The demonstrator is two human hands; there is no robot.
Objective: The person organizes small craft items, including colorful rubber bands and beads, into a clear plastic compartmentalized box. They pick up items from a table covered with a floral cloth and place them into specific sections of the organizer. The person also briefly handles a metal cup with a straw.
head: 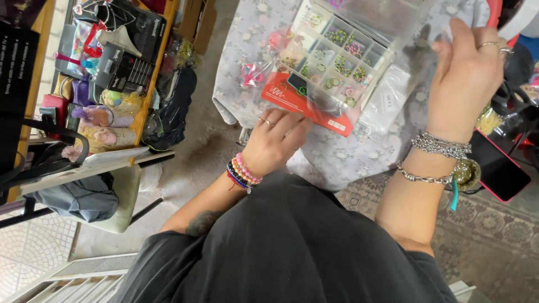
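A clear compartment box (337,56) filled with small coloured rings and beads rests on an orange-red card (314,109) on a table with a pale floral cloth (247,67). My left hand (275,140), with bead bracelets at the wrist, is at the card's near edge, fingers curled on the clear plastic cover there. My right hand (469,73), wearing rings and chain bracelets, is raised at the box's right side and pinches the edge of a clear plastic bag or sheet (393,22) that lies over the box. Small pink trinkets (252,73) lie to the left of the box.
A phone in a red case (497,168) lies at the right. A cluttered wooden shelf (112,67) with boxes and toys stands at the left, with a chair (106,191) holding a grey bag and a black bag (174,106) on the floor. A patterned rug (494,235) is under the table.
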